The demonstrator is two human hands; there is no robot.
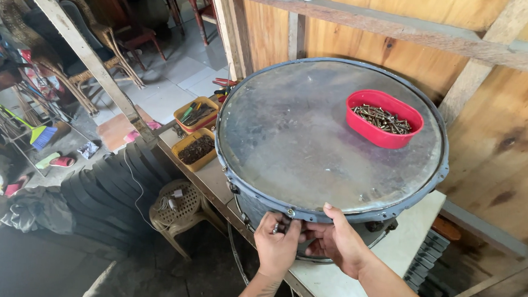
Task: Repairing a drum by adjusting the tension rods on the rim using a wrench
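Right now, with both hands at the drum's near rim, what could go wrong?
The drum overhangs the white tabletop, so pushing at the rim might shift it off. The red tray of screws rests loose on the drumhead and could slide. The small metal part at the left hand fingertips could drop to the floor.

Plywood wall (502, 135), tiled floor (184, 68), wicker chairs (72, 51), daylight from outside

Large round drum (312, 139): head was dull grey, mottled with pale cloudy smears; hoop was blue-grey metal. Oval plastic tub (384, 119) was bright red, its screws brownish brass. Two rectangular plastic trays (197, 132) were mustard yellow with dark contents. Plank wall (497, 117) was warm orange-brown with dark knots. Worktop (402, 243) was off-white. Perforated plastic stool (175, 207) was beige.
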